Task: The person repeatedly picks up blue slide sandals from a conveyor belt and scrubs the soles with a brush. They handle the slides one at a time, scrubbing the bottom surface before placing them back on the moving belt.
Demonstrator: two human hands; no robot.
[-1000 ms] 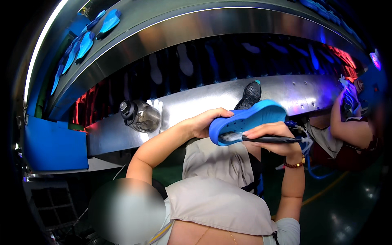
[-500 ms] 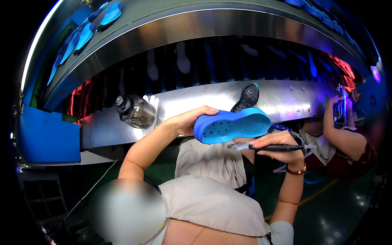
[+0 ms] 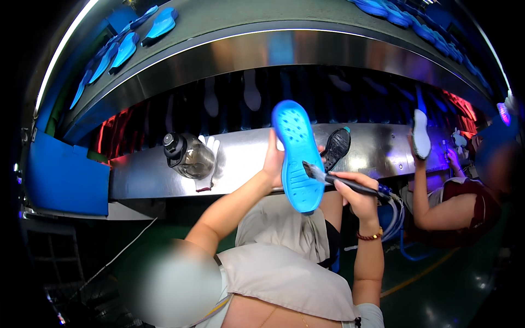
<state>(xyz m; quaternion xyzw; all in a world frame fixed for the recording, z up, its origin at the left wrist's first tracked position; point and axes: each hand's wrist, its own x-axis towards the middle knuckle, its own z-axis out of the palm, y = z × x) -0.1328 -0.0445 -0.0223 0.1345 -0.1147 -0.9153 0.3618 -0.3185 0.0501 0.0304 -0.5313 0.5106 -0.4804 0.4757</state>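
Right hand (image 3: pixel 358 197) closed around a slim dark-handled brush (image 3: pixel 342 182), bristles touching the lower half of a smooth blue shoe sole (image 3: pixel 298 156) with small holes. Left hand (image 3: pixel 273 161) grips the sole's edge, holding it upright, fingers partly hidden behind it. Beyond: polished steel ledge (image 3: pixel 246 158), clear water bottle (image 3: pixel 186 156), black sole (image 3: pixel 335 147); dark recess above hard to read.

The blue sole (image 3: pixel 298 158), lying nearly flat a second ago, now stands almost upright in the left hand (image 3: pixel 273 161). The right hand (image 3: pixel 358 194) brings its brush (image 3: pixel 342 183) tip onto the sole's face.
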